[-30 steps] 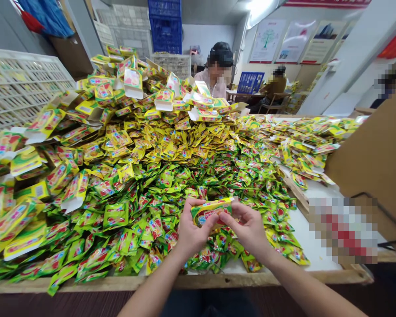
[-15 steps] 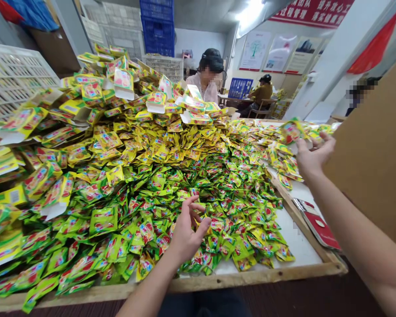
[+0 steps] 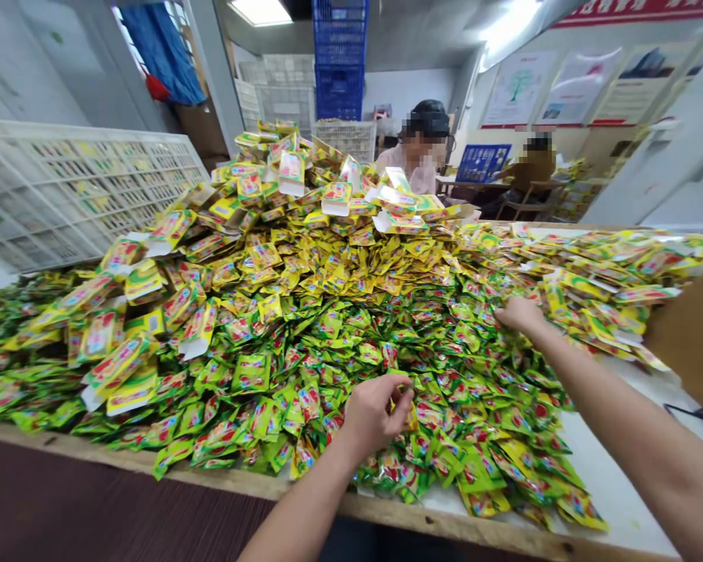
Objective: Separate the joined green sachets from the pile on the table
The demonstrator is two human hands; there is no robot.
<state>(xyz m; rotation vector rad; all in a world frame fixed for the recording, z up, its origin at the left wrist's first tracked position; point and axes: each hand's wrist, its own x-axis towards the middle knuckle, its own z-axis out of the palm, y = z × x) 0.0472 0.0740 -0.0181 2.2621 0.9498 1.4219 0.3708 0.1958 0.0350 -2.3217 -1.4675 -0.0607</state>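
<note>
A big heap of small green and yellow sachets (image 3: 328,343) covers the table. My left hand (image 3: 378,410) is low over the near part of the heap, thumb and fingers pinched on one sachet (image 3: 408,412). My right hand (image 3: 519,314) reaches further out to the right and rests knuckles-up on the sachets, its fingertips curled down out of sight. Folded printed boxes (image 3: 293,173) are stacked on top of the heap at the back. More flat boxes (image 3: 591,273) lie in a spread to the right of my right hand.
The table's wooden rim (image 3: 387,511) runs along the near side. A white slatted crate (image 3: 64,187) stands at the left, blue crates (image 3: 340,47) are stacked at the back. A person (image 3: 422,148) sits across the heap. Brown cardboard (image 3: 694,336) stands at the right.
A second ago both hands held one filled box near the table edge. My right hand carried it off to the right, came back empty onto the heap, and my left hand pinched a sachet.
</note>
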